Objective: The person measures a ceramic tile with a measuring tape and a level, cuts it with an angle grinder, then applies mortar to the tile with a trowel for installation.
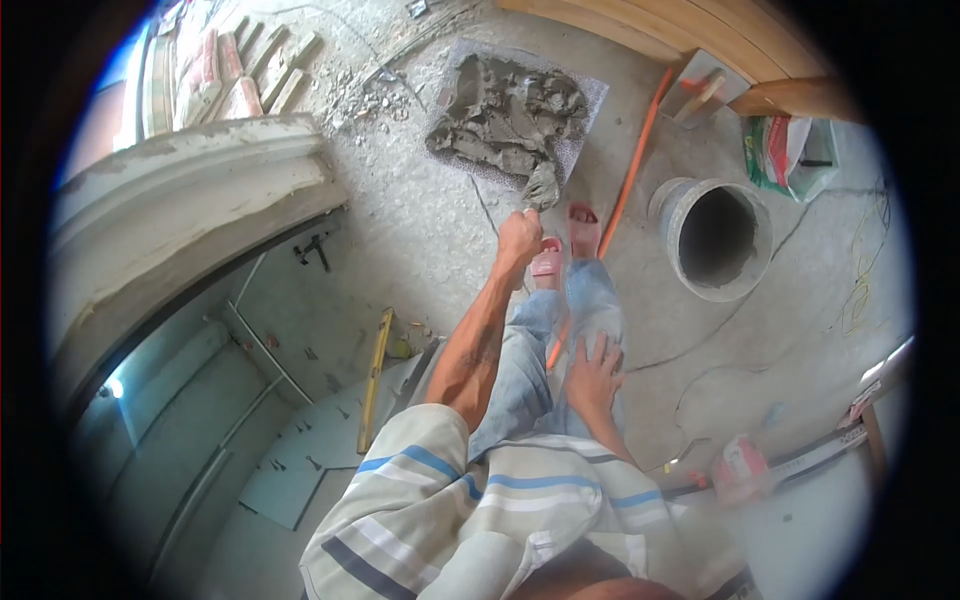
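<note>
My left hand [520,237] reaches forward, closed around the handle of a trowel [541,187]. Grey mortar coats the trowel's blade, which is at the near edge of a mound of wet mortar [510,110]. That mound lies on a flat speckled board [592,95] on the floor. My right hand [595,372] rests on the leg of my blue jeans near the knee, fingers spread and nothing in it. Just beyond my left hand are my feet in pink sandals [546,258].
To the right stands a bucket [672,215], its inside dark. A float [705,92] leans by wooden boards [640,25]. An orange hose [632,165] runs along the floor. At left are a yellow spirit level [375,380], a hammer [313,250] and a thick ledge [200,215].
</note>
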The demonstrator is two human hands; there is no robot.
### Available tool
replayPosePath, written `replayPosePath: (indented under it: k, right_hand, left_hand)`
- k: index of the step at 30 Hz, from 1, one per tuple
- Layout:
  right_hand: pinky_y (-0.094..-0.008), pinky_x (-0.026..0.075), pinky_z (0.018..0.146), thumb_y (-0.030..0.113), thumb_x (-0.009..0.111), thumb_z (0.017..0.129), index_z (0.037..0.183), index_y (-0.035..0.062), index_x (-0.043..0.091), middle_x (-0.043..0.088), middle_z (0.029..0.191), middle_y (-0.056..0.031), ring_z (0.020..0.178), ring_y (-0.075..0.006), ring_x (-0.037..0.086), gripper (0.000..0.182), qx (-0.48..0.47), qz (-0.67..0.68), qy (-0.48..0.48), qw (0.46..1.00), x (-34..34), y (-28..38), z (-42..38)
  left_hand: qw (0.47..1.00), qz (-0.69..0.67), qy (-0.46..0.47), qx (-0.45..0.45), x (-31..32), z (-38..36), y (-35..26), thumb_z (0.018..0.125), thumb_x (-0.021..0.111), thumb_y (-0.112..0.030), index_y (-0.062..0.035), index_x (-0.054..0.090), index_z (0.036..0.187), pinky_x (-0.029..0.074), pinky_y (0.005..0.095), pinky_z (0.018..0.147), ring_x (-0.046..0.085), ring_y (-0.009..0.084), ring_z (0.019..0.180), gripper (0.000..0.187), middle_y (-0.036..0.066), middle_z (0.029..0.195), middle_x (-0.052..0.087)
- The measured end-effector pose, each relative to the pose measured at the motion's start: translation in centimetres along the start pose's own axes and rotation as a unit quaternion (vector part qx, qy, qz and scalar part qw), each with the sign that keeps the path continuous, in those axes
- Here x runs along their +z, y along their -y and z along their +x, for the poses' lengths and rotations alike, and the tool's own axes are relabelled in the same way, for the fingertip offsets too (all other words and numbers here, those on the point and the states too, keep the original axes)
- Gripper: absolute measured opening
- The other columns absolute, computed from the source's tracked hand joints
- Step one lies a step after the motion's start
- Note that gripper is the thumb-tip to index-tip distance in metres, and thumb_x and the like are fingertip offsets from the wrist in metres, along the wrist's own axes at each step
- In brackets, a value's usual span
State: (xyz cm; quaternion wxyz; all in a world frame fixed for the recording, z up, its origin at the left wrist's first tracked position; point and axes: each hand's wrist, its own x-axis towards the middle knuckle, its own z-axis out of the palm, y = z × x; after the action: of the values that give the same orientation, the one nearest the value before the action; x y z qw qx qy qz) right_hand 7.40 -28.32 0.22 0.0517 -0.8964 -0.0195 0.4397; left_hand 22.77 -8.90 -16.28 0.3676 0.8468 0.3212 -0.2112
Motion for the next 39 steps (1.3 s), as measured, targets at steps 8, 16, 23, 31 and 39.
replayPosePath:
  k: [8, 16, 23, 31, 39]
  right_hand:
    - [-0.0738, 0.032, 0.088, 0.02, 0.055, 0.085, 0.14, 0.0107, 0.04, 0.016, 0.152, -0.019, 0.133, -0.051, 0.02, 0.057, 0.089, 0.03, 0.041, 0.995, 2.9, -4.0, -2.3]
    - [-0.0753, 0.034, 0.088, 0.021, 0.055, 0.086, 0.139, 0.0138, 0.041, 0.014, 0.153, -0.0175, 0.132, -0.0515, 0.021, 0.056, 0.145, 0.066, 0.101, 0.982, 8.9, -10.8, -3.3]
    - [-0.0768, 0.033, 0.089, 0.027, 0.056, 0.088, 0.141, 0.0204, 0.038, 0.011, 0.153, -0.0151, 0.133, -0.0534, 0.02, 0.056, 0.145, 0.172, 0.148, 0.963, 12.9, -15.5, -4.2]
    - [-0.0776, 0.033, 0.089, 0.028, 0.057, 0.087, 0.142, 0.0232, 0.038, 0.012, 0.154, -0.0162, 0.134, -0.0541, 0.018, 0.058, 0.15, 0.2, 0.125, 0.96, 12.7, -17.0, -4.1]
    - [-0.0771, 0.037, 0.085, 0.026, 0.058, 0.087, 0.14, 0.0218, 0.041, 0.016, 0.152, -0.0153, 0.132, -0.0513, 0.02, 0.056, 0.147, 0.2, 0.097, 0.964, 13.5, -17.0, -4.1]
  left_hand:
    - [0.958, -0.26, 0.111, -0.055, -4.8, 3.1, -5.5, 0.091, 0.04, -0.033, 0.0014, 0.052, 0.059, 0.041, 0.0391, 0.041, 0.051, 0.0256, 0.037, 0.048, 0.016, 0.048, 0.052]
    - [0.979, 0.068, 0.165, 0.097, -5.4, 0.5, -3.7, 0.091, 0.042, -0.02, 0.0083, 0.056, 0.073, 0.05, 0.0439, 0.047, 0.062, 0.0287, 0.048, 0.036, 0.019, 0.056, 0.057]
    - [0.939, -0.297, 0.092, -0.15, -10.0, -0.1, -2.8, 0.092, 0.044, -0.033, -0.0024, 0.053, 0.074, 0.043, 0.0341, 0.045, 0.049, 0.019, 0.045, 0.037, 0.008, 0.059, 0.051]
    - [0.979, -0.138, 0.088, -0.123, -4.4, -1.3, -7.0, 0.093, 0.045, -0.032, 0.0035, 0.054, 0.079, 0.047, 0.0394, 0.046, 0.059, 0.0257, 0.05, 0.039, 0.017, 0.068, 0.06]
    - [0.929, 0.302, -0.028, 0.213, -7.1, 5.6, -11.8, 0.092, 0.047, -0.034, 0.0027, 0.055, 0.092, 0.051, 0.0526, 0.073, 0.064, 0.044, 0.079, 0.037, 0.028, 0.089, 0.065]
